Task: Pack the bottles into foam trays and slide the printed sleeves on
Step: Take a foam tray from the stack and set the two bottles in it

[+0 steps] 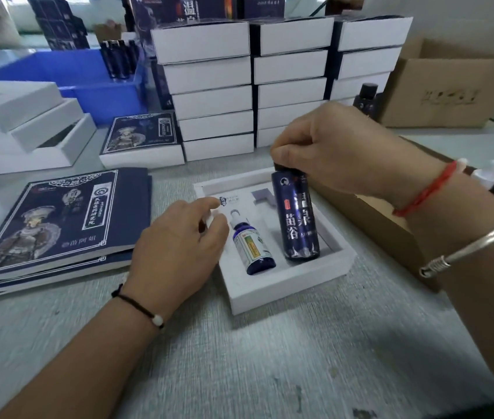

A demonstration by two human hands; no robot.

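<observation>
A white foam tray [288, 288] lies on the grey table in front of me. A small blue dropper bottle [254, 246] lies in its left slot. My right hand [324, 149] grips the cap of a tall dark blue bottle [295, 217], whose base sits tilted in the right slot. My left hand [179, 252] rests at the tray's left edge, fingers loosely curled beside the dropper's white top, holding nothing. A stack of flat printed sleeves [55, 225] lies to the left.
Stacked white boxes [248, 86] form a wall behind the tray. One sleeved box [141, 143] and open white trays [28, 131] sit at left, with a blue bin [94, 83] behind them. A brown carton [369, 219] of bottles is right of the tray, another cardboard box [448, 86] is behind it.
</observation>
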